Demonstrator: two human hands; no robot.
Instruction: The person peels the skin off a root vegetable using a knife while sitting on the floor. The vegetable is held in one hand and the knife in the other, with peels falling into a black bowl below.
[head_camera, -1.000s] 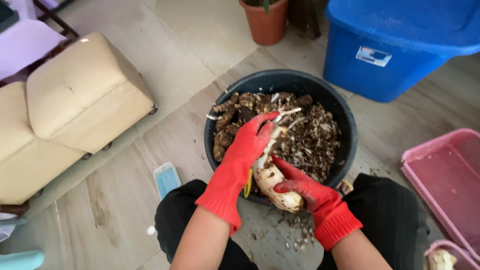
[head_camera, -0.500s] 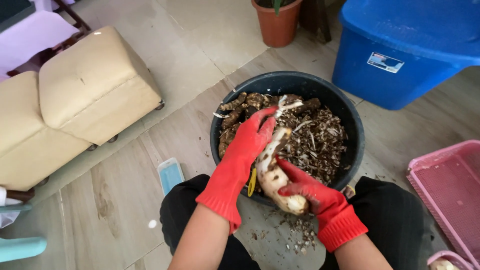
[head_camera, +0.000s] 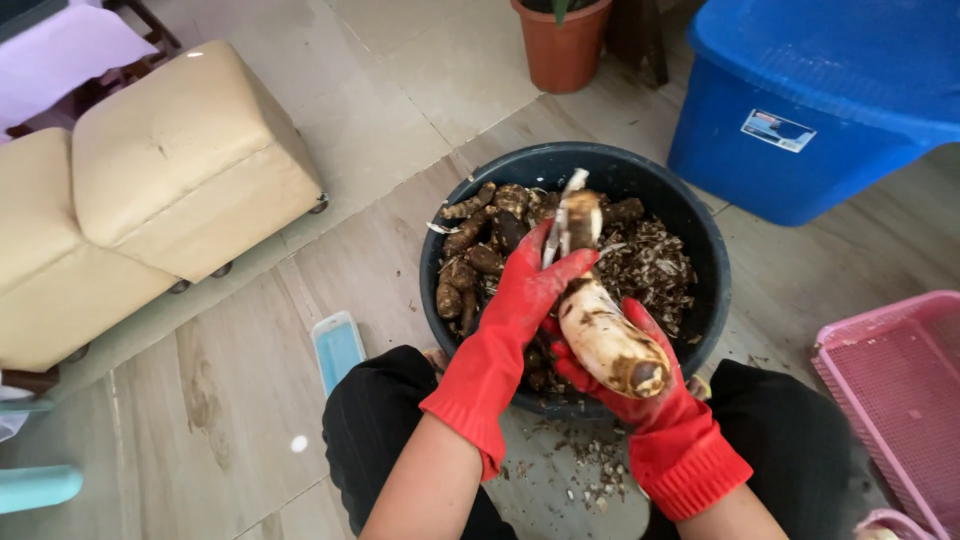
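Both my hands wear red rubber gloves and work over a round black tub (head_camera: 712, 262). My right hand (head_camera: 640, 378) cradles a long pale root (head_camera: 610, 335), partly peeled, with brown skin left at its far tip. My left hand (head_camera: 530, 283) grips a peeler (head_camera: 556, 232) whose blade rests near the root's far end, where a strip of skin curls upward. Inside the tub lie several brown unpeeled roots (head_camera: 472, 262) on the left and a heap of peelings (head_camera: 655, 265) on the right.
A blue lidded storage bin (head_camera: 830, 100) stands at the back right, a terracotta pot (head_camera: 562, 45) behind the tub. A pink plastic basket (head_camera: 900, 390) sits at right. Beige cushioned stools (head_camera: 170, 170) are at left. A light blue flat object (head_camera: 338, 350) lies by my knee. Peel scraps (head_camera: 590, 470) dot the floor.
My left hand has slid the peeler along the root toward its far end, lifting a strip of skin. The view has shifted slightly; my right hand keeps hold of the root.
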